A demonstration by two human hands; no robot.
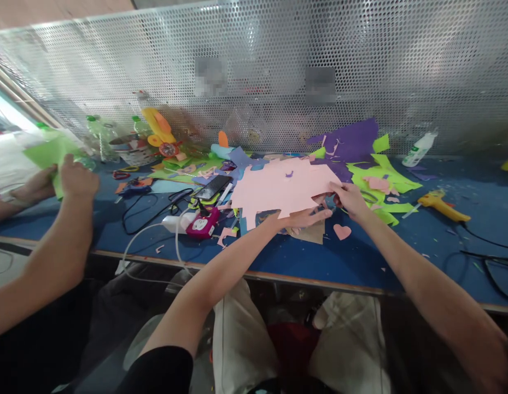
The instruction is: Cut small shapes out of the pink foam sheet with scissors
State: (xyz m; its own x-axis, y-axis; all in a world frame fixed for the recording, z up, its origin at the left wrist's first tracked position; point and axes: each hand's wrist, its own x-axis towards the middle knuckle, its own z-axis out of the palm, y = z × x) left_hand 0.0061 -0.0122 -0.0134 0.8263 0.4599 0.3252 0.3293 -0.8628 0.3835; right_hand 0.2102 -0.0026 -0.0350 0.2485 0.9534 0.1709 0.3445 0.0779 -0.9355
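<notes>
Paper first: the pink paper sheet runs with its long side left to right, lying just beyond both sets of fingertips and up over the scrap pile. The left hand is at the near edge, fingers stretched long under the sheet, thumb seemingly on top, so it's clamped on that edge as far as I can see. The right hand sits at the sheet's right corner with fingers curled together. Can't tell if they pinch the paper or something small. A pink heart lies on the blue table, just nearer than the right fingers, between both wrists. Far left, another person's hands hold green paper.
</notes>
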